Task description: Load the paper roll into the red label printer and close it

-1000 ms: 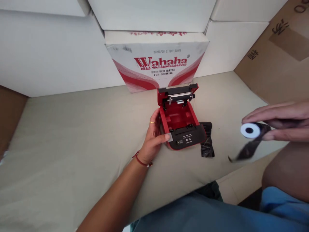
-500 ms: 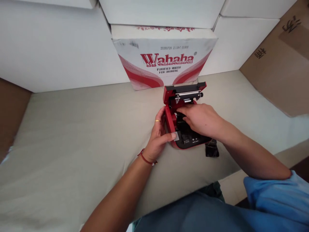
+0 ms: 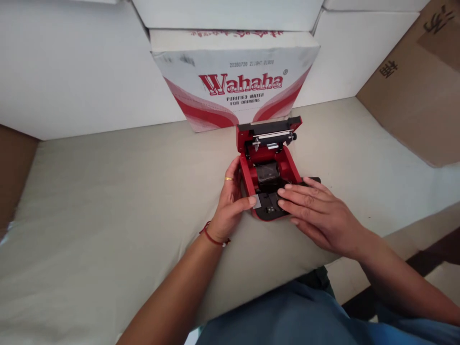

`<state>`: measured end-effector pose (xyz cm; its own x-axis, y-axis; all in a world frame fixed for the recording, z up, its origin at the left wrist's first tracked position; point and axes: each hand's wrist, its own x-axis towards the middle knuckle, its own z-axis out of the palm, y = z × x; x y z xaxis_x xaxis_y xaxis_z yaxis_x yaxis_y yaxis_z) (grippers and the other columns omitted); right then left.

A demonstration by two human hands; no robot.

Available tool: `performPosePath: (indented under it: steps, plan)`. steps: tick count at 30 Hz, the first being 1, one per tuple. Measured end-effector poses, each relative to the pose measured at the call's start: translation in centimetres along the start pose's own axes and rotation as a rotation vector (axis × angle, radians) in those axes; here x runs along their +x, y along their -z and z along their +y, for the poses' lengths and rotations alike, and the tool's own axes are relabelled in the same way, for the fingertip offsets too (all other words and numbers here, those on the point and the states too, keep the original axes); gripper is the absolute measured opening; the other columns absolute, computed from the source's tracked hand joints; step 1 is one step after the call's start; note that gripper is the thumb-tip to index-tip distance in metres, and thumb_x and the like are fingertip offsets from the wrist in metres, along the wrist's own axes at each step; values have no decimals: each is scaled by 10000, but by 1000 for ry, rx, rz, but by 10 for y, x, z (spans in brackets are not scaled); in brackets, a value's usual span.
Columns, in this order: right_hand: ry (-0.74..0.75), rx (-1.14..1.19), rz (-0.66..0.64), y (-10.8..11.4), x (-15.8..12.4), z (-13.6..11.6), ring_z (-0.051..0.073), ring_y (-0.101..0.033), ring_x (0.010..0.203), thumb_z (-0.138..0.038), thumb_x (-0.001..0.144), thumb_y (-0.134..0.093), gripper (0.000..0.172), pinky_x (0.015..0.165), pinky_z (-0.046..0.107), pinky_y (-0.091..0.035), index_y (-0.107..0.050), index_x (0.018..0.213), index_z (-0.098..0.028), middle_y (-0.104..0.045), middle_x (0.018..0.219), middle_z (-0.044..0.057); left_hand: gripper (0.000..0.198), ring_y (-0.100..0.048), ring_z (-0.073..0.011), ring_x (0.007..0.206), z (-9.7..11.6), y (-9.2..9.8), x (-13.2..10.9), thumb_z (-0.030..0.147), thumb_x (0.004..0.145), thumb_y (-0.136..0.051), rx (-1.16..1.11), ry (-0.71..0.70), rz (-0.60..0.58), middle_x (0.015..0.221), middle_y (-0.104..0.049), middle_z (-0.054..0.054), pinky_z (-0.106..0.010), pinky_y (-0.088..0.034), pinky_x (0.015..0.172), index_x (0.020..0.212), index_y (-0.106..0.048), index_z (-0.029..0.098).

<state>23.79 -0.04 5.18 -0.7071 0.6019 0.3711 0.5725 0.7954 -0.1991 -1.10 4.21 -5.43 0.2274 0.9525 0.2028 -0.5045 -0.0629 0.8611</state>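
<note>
A small red printer (image 3: 268, 163) with a black front panel stands open on the beige surface, its lid tilted up at the back. A dark roll (image 3: 266, 171) lies inside its red bay. My left hand (image 3: 231, 201) grips the printer's left side, thumb pressed on a grey tab at the front corner. My right hand (image 3: 316, 211) lies with fingers stretched out flat over the black panel at the printer's front right, holding nothing. A black wrapper (image 3: 312, 180) peeks out behind my right hand.
A white and red Wahaha carton (image 3: 235, 79) stands right behind the printer, with plain white boxes (image 3: 72, 72) stacked around it. A brown cardboard box (image 3: 417, 86) leans at the right. The beige surface (image 3: 108, 201) ends near my blue-clad legs.
My right hand carried the black-wrapped roll from the right into the printer's bay, let it go, and drew back onto the front panel. My left hand stayed on the printer.
</note>
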Motion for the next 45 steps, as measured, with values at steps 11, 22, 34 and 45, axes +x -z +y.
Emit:
performPosePath:
  steps: [11,22,34,45]
  plan:
    - [-39,-10,82,-18,-20,-15,188,-518,1639,-198,1094,-650,458,1473,459,-182,-621,1545,-131,-729,1578,114,539,-578,-337,1524,34,-24,-29,296,1014,-669,1132,-769,147,1485,-682,-94,-562,-451,1295,1552,-640,303]
    - [-401,458,489,13,26,37,217,-846,1178,-326,1142,-613,257,1100,405,-681,-853,1234,-326,-883,1256,9,269,-782,-205,1023,33,-60,-37,83,989,-741,1433,-841,-54,985,-852,-33,-394,-471,1002,1235,-793,179]
    - [-424,664,515,-10,77,71,256,-807,1259,-676,1152,-471,551,1206,505,-602,-879,1220,-311,-875,1260,15,295,-752,-208,1055,28,-60,-38,43,986,-729,1432,-872,-41,979,-818,-43,-396,-490,1030,1236,-812,177]
    - [-218,262,448,-31,10,35,242,-799,1321,-195,1090,-593,330,1209,480,-613,-849,1286,-265,-862,1328,65,319,-732,-192,1078,29,-55,-40,47,978,-714,1452,-862,-79,988,-804,-31,-389,-467,1151,1222,-826,220]
